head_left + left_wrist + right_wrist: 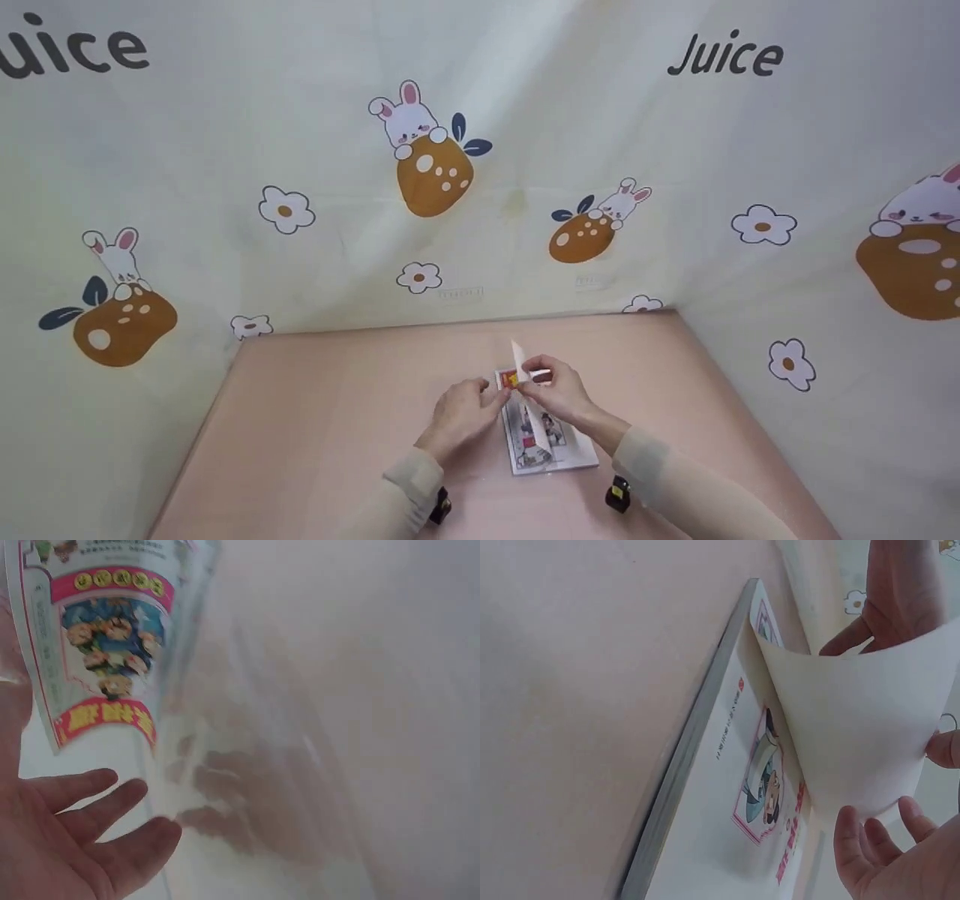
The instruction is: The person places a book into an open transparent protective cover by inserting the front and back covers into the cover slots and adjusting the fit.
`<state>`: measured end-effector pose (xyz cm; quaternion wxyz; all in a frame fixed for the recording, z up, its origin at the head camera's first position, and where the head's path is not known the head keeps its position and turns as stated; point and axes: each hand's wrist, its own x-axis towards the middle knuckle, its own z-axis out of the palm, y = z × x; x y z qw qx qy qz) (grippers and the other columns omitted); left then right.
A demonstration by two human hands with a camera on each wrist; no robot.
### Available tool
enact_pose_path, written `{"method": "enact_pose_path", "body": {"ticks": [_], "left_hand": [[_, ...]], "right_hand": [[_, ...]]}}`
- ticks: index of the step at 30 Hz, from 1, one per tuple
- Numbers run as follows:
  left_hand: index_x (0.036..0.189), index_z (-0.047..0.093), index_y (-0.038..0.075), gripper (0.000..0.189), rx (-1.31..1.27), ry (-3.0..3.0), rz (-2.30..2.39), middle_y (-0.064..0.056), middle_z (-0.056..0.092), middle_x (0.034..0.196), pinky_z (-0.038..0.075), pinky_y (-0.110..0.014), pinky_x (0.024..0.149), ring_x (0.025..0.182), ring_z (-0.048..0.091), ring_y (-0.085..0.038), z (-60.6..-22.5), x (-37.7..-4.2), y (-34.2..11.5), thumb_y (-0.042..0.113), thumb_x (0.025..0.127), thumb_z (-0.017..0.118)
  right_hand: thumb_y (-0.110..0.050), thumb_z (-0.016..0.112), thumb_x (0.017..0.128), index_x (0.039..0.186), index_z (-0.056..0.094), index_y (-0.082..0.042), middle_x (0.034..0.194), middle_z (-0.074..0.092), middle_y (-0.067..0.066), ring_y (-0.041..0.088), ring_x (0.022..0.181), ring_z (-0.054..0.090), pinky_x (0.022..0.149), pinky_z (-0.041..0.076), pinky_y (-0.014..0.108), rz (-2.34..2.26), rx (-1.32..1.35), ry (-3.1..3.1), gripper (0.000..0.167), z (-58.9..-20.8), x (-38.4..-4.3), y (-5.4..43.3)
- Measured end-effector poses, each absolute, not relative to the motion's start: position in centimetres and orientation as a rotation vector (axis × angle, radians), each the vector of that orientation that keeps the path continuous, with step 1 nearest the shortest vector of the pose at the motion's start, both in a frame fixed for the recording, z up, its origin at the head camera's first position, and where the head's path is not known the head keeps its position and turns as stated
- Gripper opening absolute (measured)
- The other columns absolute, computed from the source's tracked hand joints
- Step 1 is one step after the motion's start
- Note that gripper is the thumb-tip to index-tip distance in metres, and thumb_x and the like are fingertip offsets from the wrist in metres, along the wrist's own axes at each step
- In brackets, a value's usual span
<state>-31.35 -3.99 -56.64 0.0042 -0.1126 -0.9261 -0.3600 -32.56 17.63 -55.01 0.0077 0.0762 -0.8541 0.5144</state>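
A thin paper book (577, 453) lies on the pink table, its printed front cover (112, 716) raised and curling. In the right wrist view, the cover's plain pale inside (855, 720) faces the camera above a page with a small framed picture and red lettering. My right hand (562, 394) pinches the cover's free edge between thumb and fingers. At the book's left side is my left hand (463, 412), its thumb close to the cover; whether it touches is unclear. The left wrist view has that hand's fingers (105, 814) loosely spread below the cover, gripping nothing.
The pink tabletop (337, 420) extends around the book. A pale curtain (510, 135) with rabbit and flower prints hangs behind and on both sides. Small black devices (619, 495) sit at the wrists.
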Motion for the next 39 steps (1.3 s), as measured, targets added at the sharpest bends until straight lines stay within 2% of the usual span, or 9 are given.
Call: {"method": "enact_pose_path", "body": {"ticks": [2,6,10,14,17,21,30,34,39], "left_hand": [[0.139,0.07,-0.007,0.062,-0.332,-2.952,-0.981,-0.028,0.074,0.141,0.052,-0.06,0.124,0.138,0.068,-0.047,-57.0,-31.3,-4.7,0.046,0.108,0.067],[0.153,0.058,-0.011,0.069,-0.245,-3.099,-0.739,-0.033,0.053,0.166,0.037,-0.064,0.137,0.163,0.042,-0.053,-57.3,-30.8,-5.7,0.041,0.108,0.067],[0.165,0.044,-0.011,0.088,-0.145,-3.194,-0.665,-0.034,0.033,0.18,0.029,-0.07,0.138,0.172,0.022,-0.056,-57.9,-30.6,-6.1,0.051,0.106,0.066],[0.173,0.029,-0.009,0.095,-0.115,-3.276,-0.639,-0.029,0.019,0.186,0.019,-0.067,0.142,0.176,0.012,-0.051,-58.3,-30.6,-6.1,0.057,0.109,0.057],[0.175,0.024,-0.008,0.093,-0.114,-3.299,-0.624,-0.028,0.014,0.188,0.016,-0.066,0.143,0.177,0.009,-0.05,-59.1,-30.9,-6.1,0.055,0.112,0.052],[0.176,0.02,-0.007,0.089,-0.113,-3.307,-0.621,-0.028,0.01,0.188,0.013,-0.066,0.144,0.177,0.006,-0.049,-59.8,-31.1,-6.2,0.051,0.114,0.047],[0.175,0.018,-0.008,0.078,-0.121,-3.274,-0.691,-0.027,0.008,0.189,0.011,-0.067,0.144,0.177,0.003,-0.05,-60.0,-31.4,-6.5,0.035,0.114,0.041],[0.173,0.024,-0.011,0.074,-0.141,-3.226,-0.77,-0.03,0.014,0.187,0.014,-0.068,0.143,0.176,0.008,-0.053,-60.8,-32.0,-6.8,0.028,0.112,0.04],[0.172,0.025,-0.012,0.073,-0.148,-3.205,-0.855,-0.031,0.016,0.186,0.015,-0.069,0.142,0.175,0.009,-0.053,-61.3,-32.6,-7.2,0.029,0.114,0.039]], "right_hand": [[-0.018,0.082,0.095,0.126,0.075,-0.007,0.134,0.075,0.017,0.037,0.123,0.073,0.098,0.065,0.044,1.521,0.284,-2.698,0.034,-55.2,-32.5,17.3],[-0.022,0.082,0.094,0.127,0.075,-0.009,0.136,0.073,0.017,0.04,0.126,0.07,0.104,0.062,0.054,1.403,0.365,-2.723,0.036,-55.6,-32.5,16.8],[-0.026,0.082,0.095,0.127,0.075,-0.01,0.141,0.07,0.018,0.04,0.125,0.069,0.105,0.061,0.058,1.271,0.437,-2.752,0.037,-56.1,-32.5,16.2],[-0.029,0.078,0.101,0.133,0.073,-0.01,0.151,0.063,0.022,0.048,0.141,0.062,0.118,0.052,0.068,1.183,0.502,-2.793,0.037,-56.5,-32.3,15.5],[-0.03,0.073,0.106,0.139,0.069,-0.009,0.159,0.056,0.024,0.053,0.153,0.051,0.124,0.043,0.078,1.154,0.537,-2.825,0.04,-56.8,-32.1,15.0],[-0.034,0.065,0.11,0.146,0.065,-0.01,0.172,0.044,0.026,0.056,0.161,0.041,0.123,0.04,0.083,1.146,0.556,-2.881,0.044,-57.2,-31.7,14.6],[-0.036,0.053,0.113,0.164,0.054,-0.005,0.182,0.036,0.025,0.054,0.173,0.022,0.137,0.019,0.079,1.121,0.804,-2.944,0.06,-57.6,-32.0,14.6],[-0.043,0.053,0.112,0.165,0.053,-0.004,0.181,0.036,0.027,0.056,0.171,0.022,0.135,0.021,0.08,1.034,0.84,-2.931,0.066,-58.7,-32.4,14.7],[-0.039,0.055,0.11,0.161,0.057,-0.001,0.177,0.039,0.032,0.06,0.167,0.029,0.13,0.034,0.079,0.759,0.804,-2.902,0.064,-60.0,-32.1,13.7]]}}
